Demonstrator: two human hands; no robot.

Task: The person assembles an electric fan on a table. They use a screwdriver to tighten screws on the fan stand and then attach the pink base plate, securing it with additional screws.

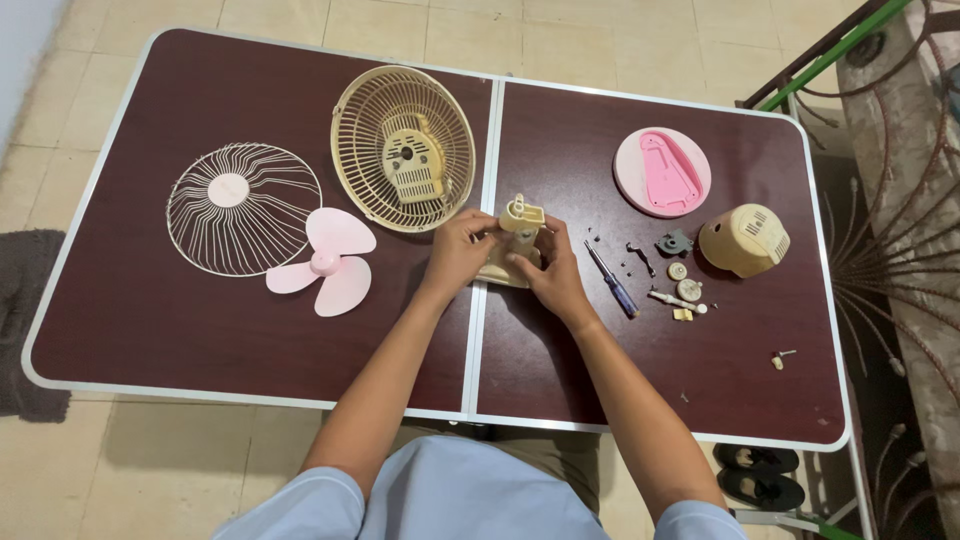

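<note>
At the middle of the dark maroon folding surface, over its centre seam, stands a cream moulded-plastic fan neck piece. The left hand grips it from nine o'clock and the right hand from four o'clock, the fingers of both clenched around its lower body. It looks light, stiff and hollow, probably brittle at the thin upper yoke, so the thicker base seems the safer hold. A blue-handled screwdriver lies near at three o'clock, the cream ribbed rear fan guard at eleven, and the pink three-blade propeller at nine.
</note>
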